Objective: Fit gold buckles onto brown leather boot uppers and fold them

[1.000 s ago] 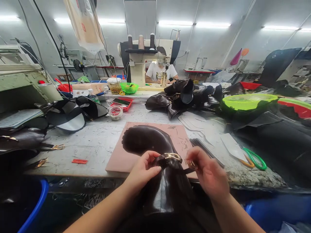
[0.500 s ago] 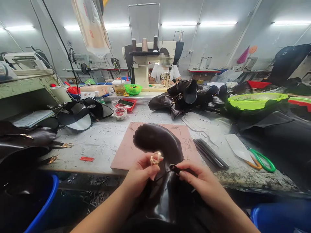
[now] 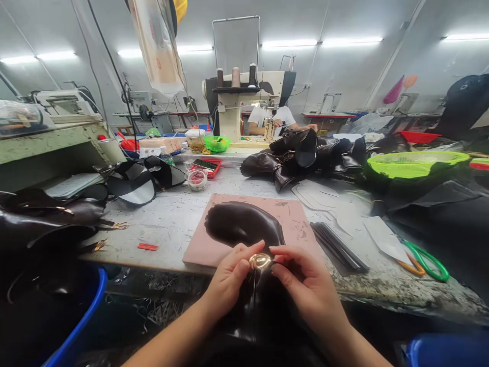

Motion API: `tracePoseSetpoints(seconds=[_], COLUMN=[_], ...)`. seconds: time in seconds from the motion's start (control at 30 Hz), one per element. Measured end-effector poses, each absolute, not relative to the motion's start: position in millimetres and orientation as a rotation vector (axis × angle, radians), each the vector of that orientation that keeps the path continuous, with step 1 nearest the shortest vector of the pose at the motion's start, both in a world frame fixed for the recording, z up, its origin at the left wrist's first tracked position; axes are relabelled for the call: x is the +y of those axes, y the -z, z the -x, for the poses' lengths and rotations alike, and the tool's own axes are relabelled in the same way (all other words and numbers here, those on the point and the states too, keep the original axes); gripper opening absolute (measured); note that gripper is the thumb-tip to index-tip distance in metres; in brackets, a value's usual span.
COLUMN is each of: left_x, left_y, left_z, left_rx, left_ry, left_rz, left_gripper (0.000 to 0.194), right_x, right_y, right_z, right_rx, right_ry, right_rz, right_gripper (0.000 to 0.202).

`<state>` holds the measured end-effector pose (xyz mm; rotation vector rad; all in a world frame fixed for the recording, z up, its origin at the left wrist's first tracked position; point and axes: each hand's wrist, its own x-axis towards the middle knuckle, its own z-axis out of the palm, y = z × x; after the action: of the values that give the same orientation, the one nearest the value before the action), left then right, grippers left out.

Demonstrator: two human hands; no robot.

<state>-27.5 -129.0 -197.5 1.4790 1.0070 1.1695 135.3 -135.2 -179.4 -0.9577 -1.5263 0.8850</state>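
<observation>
Between my two hands is a shiny gold buckle (image 3: 261,261). My left hand (image 3: 235,272) pinches its left side with thumb and fingers. My right hand (image 3: 301,270) is closed on a thin dark strap (image 3: 273,262) that meets the buckle's right side; most of the strap is hidden by the fingers. Beneath both hands lies a glossy dark brown leather boot upper (image 3: 244,224). Its scalloped rounded end rests on a pink board (image 3: 202,244), and the rest hangs over the table's front edge toward me.
Dark strips (image 3: 338,247) and green-and-orange-handled scissors (image 3: 426,260) lie to the right. Farther back are piled boot uppers (image 3: 294,158) and a lime-green basket (image 3: 416,164). A blue bin (image 3: 82,321) with leather pieces stands left. Behind a sewing machine (image 3: 229,114) sits a person (image 3: 273,117).
My hands have come together, bringing the gold buckle and the strap end into contact. The buckle has turned its broad face toward me. The whole view has shifted slightly.
</observation>
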Motion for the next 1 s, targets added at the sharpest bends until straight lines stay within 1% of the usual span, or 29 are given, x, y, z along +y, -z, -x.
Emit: tracePoseSetpoints(seconds=[0.13, 0.27, 0.37, 0.43, 0.5, 0.53, 0.63, 0.8, 0.87, 0.93, 1.0], left_x=[-133, -132, -135, -139, -143, -145, -149, -156, -161, -167, -173], left_y=[199, 193, 190, 189, 187, 184, 171, 156, 158, 162, 166], left_z=[33, 41, 43, 42, 40, 39, 38, 37, 37, 36, 36], left_rx=[0.994, 0.97, 1.03, 1.016, 0.968, 0.953, 0.962, 1.077, 1.075, 1.067, 1.001], left_ry=[-1.15, -1.018, -0.992, -0.992, -0.945, -0.907, -0.735, -0.447, -0.392, -0.331, -0.314], left_rz=[-1.463, -1.55, -1.596, -1.53, -1.486, -1.512, -1.747, -2.035, -2.158, -2.253, -2.305], left_gripper=[0.031, 0.022, 0.024, 0.027, 0.021, 0.017, 0.009, 0.023, 0.023, 0.024, 0.023], right_x=[-138, -139, -140, -143, -146, -149, -155, -165, -170, -175, -178], right_y=[176, 169, 166, 164, 161, 158, 149, 142, 143, 147, 151], right_z=[-128, -125, -123, -121, -120, -119, -117, -119, -124, -132, -143], right_rx=[-1.617, -1.845, -1.955, -1.976, -1.988, -2.015, -2.208, -2.436, -2.446, -2.408, -2.324], right_ry=[-0.838, -0.739, -0.657, -0.499, -0.369, -0.355, -0.465, -0.558, -0.627, -0.715, -0.803], right_rz=[0.891, 0.818, 0.853, 0.9, 0.899, 0.863, 0.649, 0.4, 0.33, 0.289, 0.277], right_gripper=[0.017, 0.028, 0.02, 0.013, 0.014, 0.014, 0.017, 0.026, 0.031, 0.03, 0.022])
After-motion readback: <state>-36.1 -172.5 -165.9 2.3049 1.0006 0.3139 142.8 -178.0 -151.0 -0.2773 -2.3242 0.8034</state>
